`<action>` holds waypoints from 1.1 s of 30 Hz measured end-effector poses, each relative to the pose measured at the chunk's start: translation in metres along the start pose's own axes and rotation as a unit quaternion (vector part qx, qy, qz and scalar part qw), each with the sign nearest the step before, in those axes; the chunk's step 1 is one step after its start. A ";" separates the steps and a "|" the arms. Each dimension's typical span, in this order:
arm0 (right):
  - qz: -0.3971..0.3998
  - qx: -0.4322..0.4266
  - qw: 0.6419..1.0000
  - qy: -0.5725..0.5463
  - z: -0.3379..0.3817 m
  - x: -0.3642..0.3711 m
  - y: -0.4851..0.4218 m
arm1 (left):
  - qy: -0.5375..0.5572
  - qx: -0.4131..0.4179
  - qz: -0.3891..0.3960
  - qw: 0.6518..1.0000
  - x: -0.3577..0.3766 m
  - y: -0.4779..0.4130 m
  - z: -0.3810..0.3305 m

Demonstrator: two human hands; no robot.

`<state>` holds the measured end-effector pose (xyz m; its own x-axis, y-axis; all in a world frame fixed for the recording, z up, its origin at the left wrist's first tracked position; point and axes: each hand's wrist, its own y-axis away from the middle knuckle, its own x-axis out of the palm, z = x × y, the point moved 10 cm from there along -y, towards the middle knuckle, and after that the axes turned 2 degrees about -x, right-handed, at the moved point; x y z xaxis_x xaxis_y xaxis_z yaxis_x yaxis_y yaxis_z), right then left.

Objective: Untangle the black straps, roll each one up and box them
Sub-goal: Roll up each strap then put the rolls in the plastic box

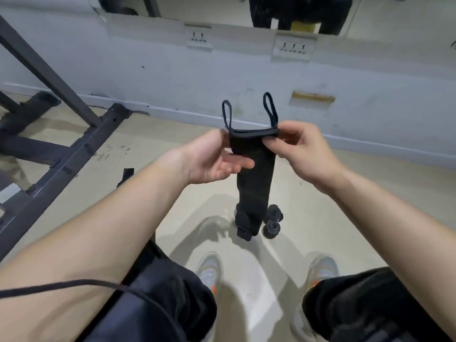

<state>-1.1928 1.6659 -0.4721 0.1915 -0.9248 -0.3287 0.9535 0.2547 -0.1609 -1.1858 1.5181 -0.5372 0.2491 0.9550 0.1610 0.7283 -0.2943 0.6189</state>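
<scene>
Strap [254,174]: black woven cloth, matt, slightly fuzzy; its thin loops [267,93] look like smoother cord. Rolled straps [271,224] on the floor are the same matt black fabric. Floor [333,193] pale, hard, smooth, faint sheen, stained in spots. Frame [74,155] dark metal, matt paint. Wall [148,60] painted, matt, scuffed. Sockets [199,38] white plastic. Shorts [172,287] dark soft cloth. Shoes [209,267] grey mesh.

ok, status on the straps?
Right hand pinches top corner of hanging strap; left hand at other corner, grip unclear. Two rolled straps on floor. No box in view.
</scene>
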 end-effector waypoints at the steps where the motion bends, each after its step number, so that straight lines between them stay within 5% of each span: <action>1: -0.021 0.022 0.999 -0.021 -0.006 -0.011 0.007 | -0.089 0.014 -0.025 0.996 0.001 -0.001 -0.001; 4: -0.060 0.094 0.989 -0.096 -0.033 -0.032 0.028 | -0.160 0.129 -0.073 0.976 0.013 -0.006 -0.020; 10: -0.074 0.168 0.961 -0.205 -0.058 -0.038 0.040 | -0.040 0.289 -0.005 0.956 0.060 -0.009 -0.034; 20: -0.077 0.199 0.919 -0.331 -0.081 -0.042 0.029 | 0.031 0.243 -0.048 0.968 0.069 -0.031 -0.032; 33: -0.130 0.214 0.917 -0.310 -0.095 -0.050 0.033 | 0.121 0.199 -0.021 0.972 0.070 -0.042 -0.021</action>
<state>-1.1929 1.7473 -0.5490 -0.0864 -0.9551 0.2833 0.9642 -0.0086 0.2650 -1.2119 1.5984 -0.5359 0.0915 0.9327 0.3488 0.9356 -0.2005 0.2907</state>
